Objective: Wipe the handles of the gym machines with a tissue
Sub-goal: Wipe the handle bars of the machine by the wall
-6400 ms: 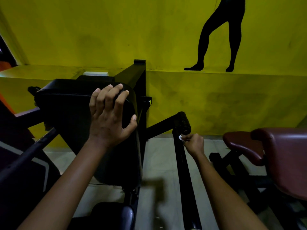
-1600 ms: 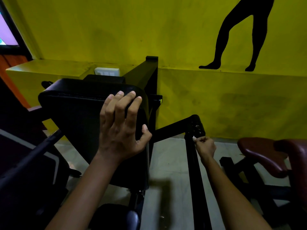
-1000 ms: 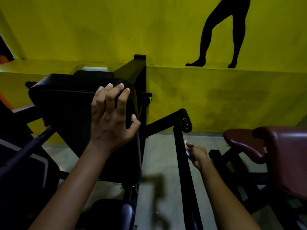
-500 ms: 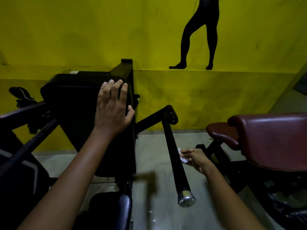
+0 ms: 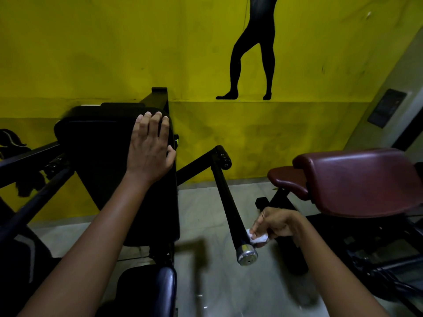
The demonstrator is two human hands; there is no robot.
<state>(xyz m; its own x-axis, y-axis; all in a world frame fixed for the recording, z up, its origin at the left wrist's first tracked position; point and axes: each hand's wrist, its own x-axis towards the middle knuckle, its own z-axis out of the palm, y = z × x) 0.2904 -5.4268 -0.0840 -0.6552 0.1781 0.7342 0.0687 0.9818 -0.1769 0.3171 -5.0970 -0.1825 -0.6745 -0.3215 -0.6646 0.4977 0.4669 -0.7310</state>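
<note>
White tissue (image 5: 258,237), crumpled small, was pinched in the right hand (image 5: 278,224) against the right side of the black handle bar (image 5: 225,197), low and right of centre in the frame, just above the bar's chrome end cap (image 5: 247,255). The fingers were curled round the wad; the bar itself was not encircled.

The left hand (image 5: 148,148) lay flat, fingers straight and spread, on the top of the black back pad (image 5: 98,143) at centre left, apparently bracing.

Judged step: wiping down to the tip of this handle. To do it well, the tissue would want wrapping further round the bar so its far side gets contact too, with a twist over the cap rather than sliding off it.

Room: open floor (image 5: 201,202) lay between the bar and the black pad, and below the cap toward the bottom of the frame. To the right, the maroon seat (image 5: 357,179) and its dark frame stood near the wiping wrist, so that elbow had less room on that side. The yellow wall (image 5: 114,53) sat well behind the pivot (image 5: 222,155).
</note>
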